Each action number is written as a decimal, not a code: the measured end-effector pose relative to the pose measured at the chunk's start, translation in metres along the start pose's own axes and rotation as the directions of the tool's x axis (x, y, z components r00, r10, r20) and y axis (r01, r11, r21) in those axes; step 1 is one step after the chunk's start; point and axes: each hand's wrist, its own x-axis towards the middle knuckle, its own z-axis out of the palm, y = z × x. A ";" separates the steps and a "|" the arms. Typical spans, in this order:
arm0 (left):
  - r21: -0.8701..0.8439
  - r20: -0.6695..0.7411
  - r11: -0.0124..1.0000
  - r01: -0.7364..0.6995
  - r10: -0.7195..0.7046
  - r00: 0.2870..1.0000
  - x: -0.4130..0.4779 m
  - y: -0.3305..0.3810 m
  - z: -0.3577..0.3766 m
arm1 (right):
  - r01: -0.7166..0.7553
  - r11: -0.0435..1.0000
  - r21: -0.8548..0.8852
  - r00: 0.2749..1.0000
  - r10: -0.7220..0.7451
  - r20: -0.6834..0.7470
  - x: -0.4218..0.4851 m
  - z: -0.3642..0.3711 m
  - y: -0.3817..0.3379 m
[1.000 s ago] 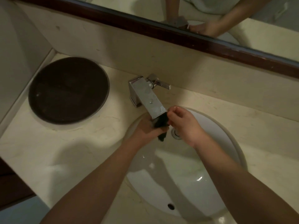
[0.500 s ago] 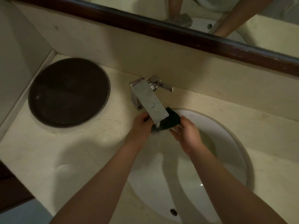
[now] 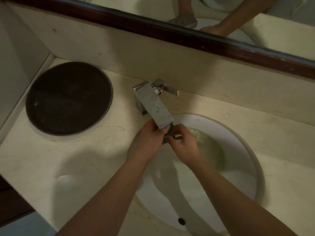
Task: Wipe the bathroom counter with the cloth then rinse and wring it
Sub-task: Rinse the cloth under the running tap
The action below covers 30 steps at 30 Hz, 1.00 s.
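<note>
A small dark cloth (image 3: pixel 169 133) is bunched between both hands just under the spout of the square chrome faucet (image 3: pixel 153 104). My left hand (image 3: pixel 150 137) grips its left side and my right hand (image 3: pixel 183 143) grips its right side. Most of the cloth is hidden by my fingers and the spout. Both hands hover over the back of the white oval sink (image 3: pixel 238 137). Greenish water pools in the basin to the right of my right hand. The cream marble counter (image 3: pixel 68 164) surrounds the sink.
A round dark tray (image 3: pixel 68 97) lies on the counter at the left. The faucet handle (image 3: pixel 167 90) points right, by the backsplash. A dark-framed mirror (image 3: pixel 187 33) runs above. The overflow hole (image 3: pixel 181 220) shows in the sink's near wall.
The cloth was spread wider under the spout half a second ago; now both hands have closed together and bunched it. Greenish water has gathered in the basin.
</note>
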 end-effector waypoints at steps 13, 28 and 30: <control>0.637 -0.232 0.766 0.087 0.084 0.969 0.001 0.013 -0.038 | -0.253 0.678 0.690 0.931 0.364 -0.016 0.008 -0.045 -0.011; -0.054 0.156 0.991 0.121 -0.111 0.981 0.017 -0.033 0.008 | -0.369 0.246 0.896 0.903 0.322 0.284 0.006 -0.073 -0.052; -0.252 0.154 0.944 0.211 -0.176 0.972 0.025 -0.037 -0.002 | -0.337 0.217 0.916 0.881 0.415 0.226 0.007 -0.069 -0.033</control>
